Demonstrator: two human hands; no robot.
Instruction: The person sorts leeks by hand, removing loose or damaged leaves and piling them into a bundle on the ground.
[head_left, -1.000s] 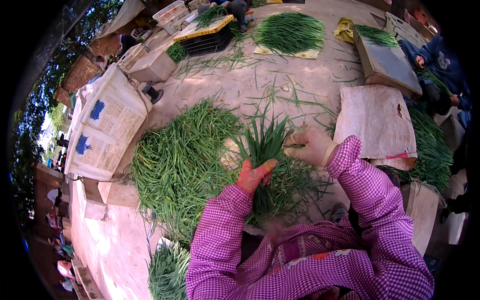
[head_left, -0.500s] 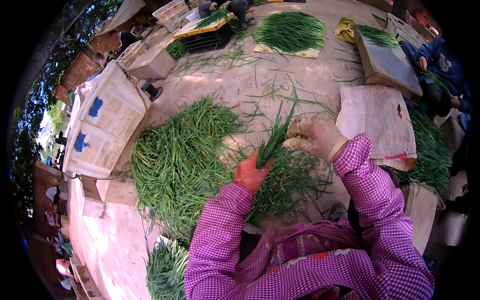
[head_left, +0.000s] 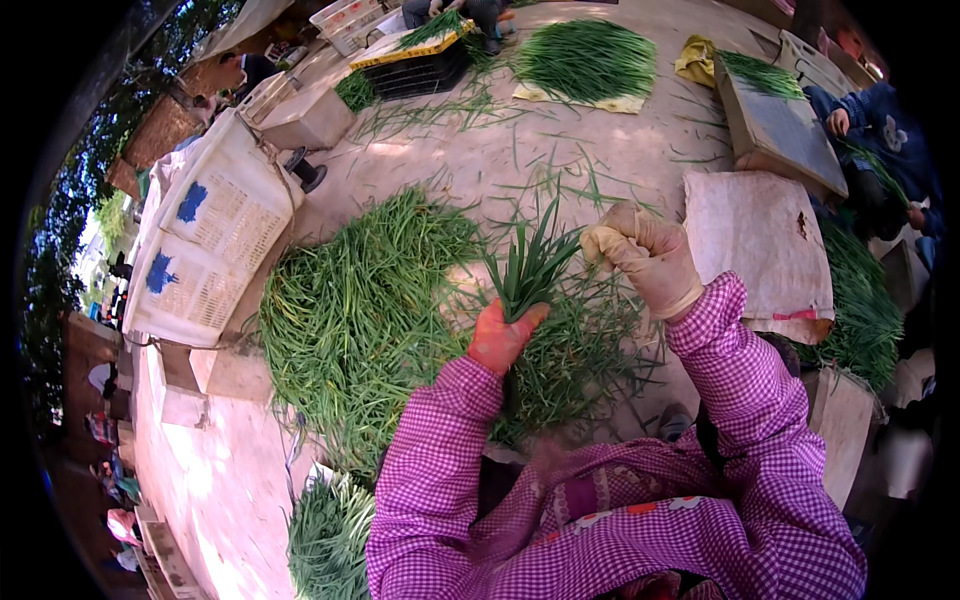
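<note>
My left hand (head_left: pixel 502 338), in an orange-red glove, is wrapped round the lower part of a small bunch of garlic chives (head_left: pixel 528 272). The green blades stand up and fan out above the fist. To the right, level with the blade tips, is my right hand (head_left: pixel 645 260) in a pale, loose rubber glove. Its fingers are curled closed, and whatever they may hold is hidden. Beneath and left of the hands spreads a big tangled heap of chives (head_left: pixel 360 290) on the ground. A neater pile of chives (head_left: pixel 330 540) with pale stems lies at the lower left.
A white plastic crate (head_left: pixel 215 235) with blue patches stands left. At the right are a pale sack cloth (head_left: pixel 755 245), a box (head_left: pixel 780 130) and more chives (head_left: pixel 860 300). A spread chive pile (head_left: pixel 585 62) lies at the back. A co-worker (head_left: pixel 890 130) sits far right.
My right hand has moved slightly right and up, away from the bunch, its fingers curled tighter. The bunch in my left hand has turned more upright, its blades fanned wider.
</note>
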